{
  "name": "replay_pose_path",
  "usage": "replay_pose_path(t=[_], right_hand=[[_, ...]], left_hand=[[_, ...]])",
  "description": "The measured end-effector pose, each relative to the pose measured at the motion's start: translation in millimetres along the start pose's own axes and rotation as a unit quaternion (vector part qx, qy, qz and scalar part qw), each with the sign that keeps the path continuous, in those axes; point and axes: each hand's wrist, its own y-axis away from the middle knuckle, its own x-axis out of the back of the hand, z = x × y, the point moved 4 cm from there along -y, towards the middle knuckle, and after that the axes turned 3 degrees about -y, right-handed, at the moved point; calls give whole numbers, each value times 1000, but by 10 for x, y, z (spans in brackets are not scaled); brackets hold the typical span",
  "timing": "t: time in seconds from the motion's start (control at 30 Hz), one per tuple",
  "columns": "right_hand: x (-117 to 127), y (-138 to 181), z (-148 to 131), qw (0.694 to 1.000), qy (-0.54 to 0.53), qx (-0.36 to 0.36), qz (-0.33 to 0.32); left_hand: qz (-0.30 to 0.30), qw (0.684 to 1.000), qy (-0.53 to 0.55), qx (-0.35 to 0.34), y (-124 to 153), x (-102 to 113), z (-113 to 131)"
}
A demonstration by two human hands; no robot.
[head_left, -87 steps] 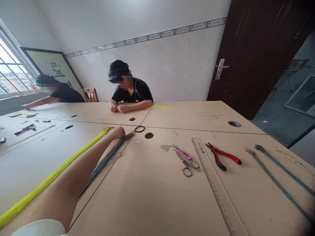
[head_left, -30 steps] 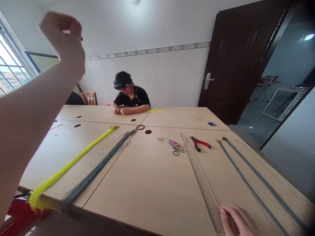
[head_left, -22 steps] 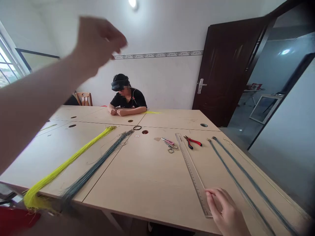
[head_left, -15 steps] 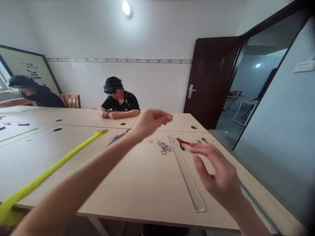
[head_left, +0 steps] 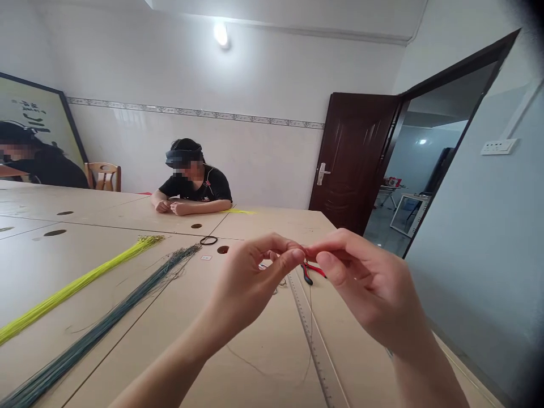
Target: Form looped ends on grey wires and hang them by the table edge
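Note:
My left hand (head_left: 259, 277) is closed in a pinch, its thumb and forefinger meeting my right hand's fingertips. My right hand (head_left: 361, 277) pinches there too, and the fingers hide what lies between them. From this spot a thin cord (head_left: 311, 311) hangs down over the table. Behind the hands lie red-and-black pliers (head_left: 307, 275), partly covered. A clear ruler (head_left: 308, 334) runs toward me below the hands. Only part of the scissors (head_left: 280, 286) shows beside my left hand.
On the left of the table (head_left: 170, 357) lie a yellow cord bundle (head_left: 85, 277) and a dark green cord bundle (head_left: 114, 323). A black ring (head_left: 208, 241) sits beyond. One person (head_left: 195, 181) leans on the far side; another (head_left: 42, 161) is at far left. A door (head_left: 352, 164) stands open.
My hands were apart; they have come together at the fingertips, the left lower and the right turned inward. The view has shifted, bringing the dark green bundle into fuller sight.

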Motion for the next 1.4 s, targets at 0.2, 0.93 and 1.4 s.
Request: replay_pose_path(t=[0.2,0.93,1.4], right_hand=[[-122,-45,201,997,-56,-26,-48],[-232,13,24,939,206,275,13],[-147,-8,48,932,249,259,50]], left_hand=[[32,998,-45,-13,4,58,-89],[-18,1000,-15,-2,4,74,-76],[-19,999,-35,9,33,18,-90]])
